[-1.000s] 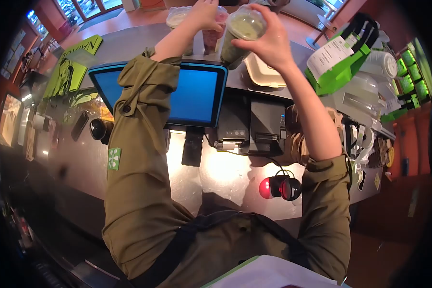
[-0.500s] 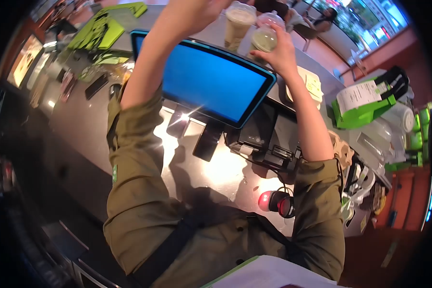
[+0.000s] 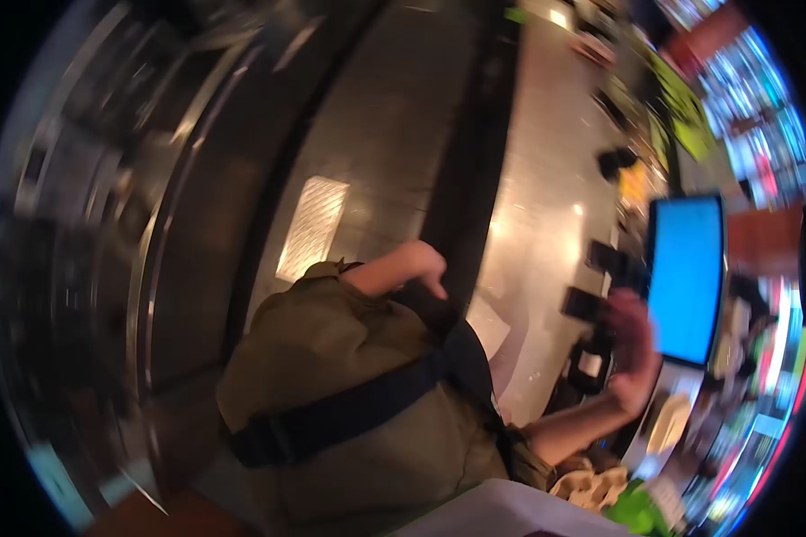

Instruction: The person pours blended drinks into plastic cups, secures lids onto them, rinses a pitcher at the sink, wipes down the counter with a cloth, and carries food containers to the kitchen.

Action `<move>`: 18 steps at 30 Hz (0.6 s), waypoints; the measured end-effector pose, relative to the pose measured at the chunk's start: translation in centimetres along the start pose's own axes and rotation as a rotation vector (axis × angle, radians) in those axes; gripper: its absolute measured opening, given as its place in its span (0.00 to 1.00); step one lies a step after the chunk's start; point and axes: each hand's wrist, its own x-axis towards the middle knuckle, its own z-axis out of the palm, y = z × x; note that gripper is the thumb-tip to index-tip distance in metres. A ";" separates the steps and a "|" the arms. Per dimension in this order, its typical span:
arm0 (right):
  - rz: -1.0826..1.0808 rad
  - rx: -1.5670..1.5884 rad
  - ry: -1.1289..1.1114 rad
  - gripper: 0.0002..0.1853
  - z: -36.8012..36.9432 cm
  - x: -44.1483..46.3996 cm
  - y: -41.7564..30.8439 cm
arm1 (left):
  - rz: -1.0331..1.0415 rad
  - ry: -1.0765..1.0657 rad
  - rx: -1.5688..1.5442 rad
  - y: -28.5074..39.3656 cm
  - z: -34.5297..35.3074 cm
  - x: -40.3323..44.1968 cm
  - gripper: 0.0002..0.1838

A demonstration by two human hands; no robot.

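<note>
Head view: near the middle of the frame, the left hand (image 3: pixel 416 267) is bent at the wrist, fingers curled in and thumb pointing down; whether anything sits inside it cannot be told. Right of centre, the right hand (image 3: pixel 634 345) is smeared by motion, its fingers loosely curved, and its grip cannot be told either. Just beside it, at the right of the frame, stands the screen (image 3: pixel 687 279), a plain bright blue face within a dark border; whether the fingers touch its near edge is unclear. Left of that hand, a flat dark slab (image 3: pixel 584 304) lies on the shiny counter (image 3: pixel 535 224). Toward the lower right are a pale box (image 3: pixel 669 422), a brown moulded carrier (image 3: pixel 591 488) and a bright green bag (image 3: pixel 638 510), the bag cut off by the dark lens rim. Blur hides most detail along the left and right margins.
</note>
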 end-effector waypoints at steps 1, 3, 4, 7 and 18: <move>-0.034 0.240 -0.367 0.51 2.0 0.8 4.7 | 0.237 0.406 -0.210 -1.7 5.3 0.5 0.45; 0.133 1.278 -0.787 0.42 13.3 4.9 14.9 | 0.398 0.646 -0.267 -2.1 9.0 -5.4 0.42; 0.317 0.773 -0.631 0.38 19.3 4.6 21.9 | 0.327 0.729 -0.280 -2.7 11.8 -7.0 0.41; -0.400 -1.028 -0.490 0.27 32.6 1.5 18.3 | -0.102 0.836 -0.303 -5.4 20.0 -14.5 0.38; 0.288 -0.360 -1.110 0.23 48.4 -1.8 27.7 | -0.806 0.776 -1.097 -15.1 46.7 -30.6 0.43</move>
